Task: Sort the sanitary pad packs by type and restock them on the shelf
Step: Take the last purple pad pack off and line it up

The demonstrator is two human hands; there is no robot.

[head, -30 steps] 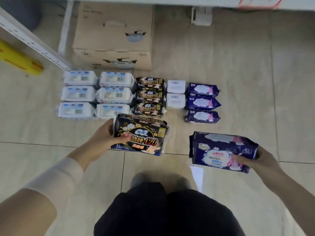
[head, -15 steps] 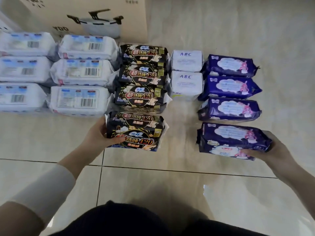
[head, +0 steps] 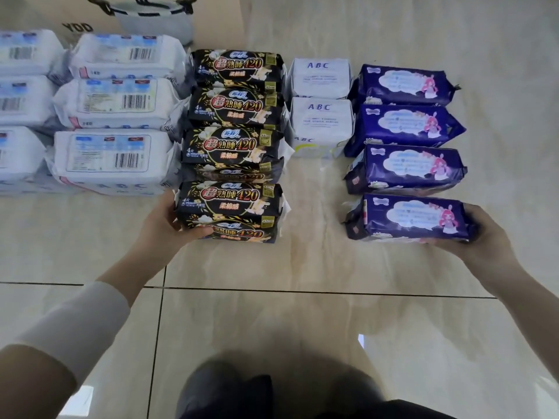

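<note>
Pad packs lie in sorted columns on the tiled floor. My left hand (head: 165, 223) grips the left end of a black "420" pack (head: 230, 204), which sits at the near end of the black column (head: 236, 107). My right hand (head: 481, 234) grips the right end of a dark blue pack (head: 408, 217), placed at the near end of the blue column (head: 405, 125). Two white ABC packs (head: 320, 107) stand between those columns. Larger white packs (head: 115, 102) fill the left side.
A cardboard box (head: 145, 16) printed with a pot stands behind the white packs. Bare floor tiles (head: 302, 313) stretch in front of the rows. My dark trousers (head: 272, 391) show at the bottom edge.
Both hands have carried their packs forward and down to the near ends of the black and blue columns. The camera has moved closer to the rows.
</note>
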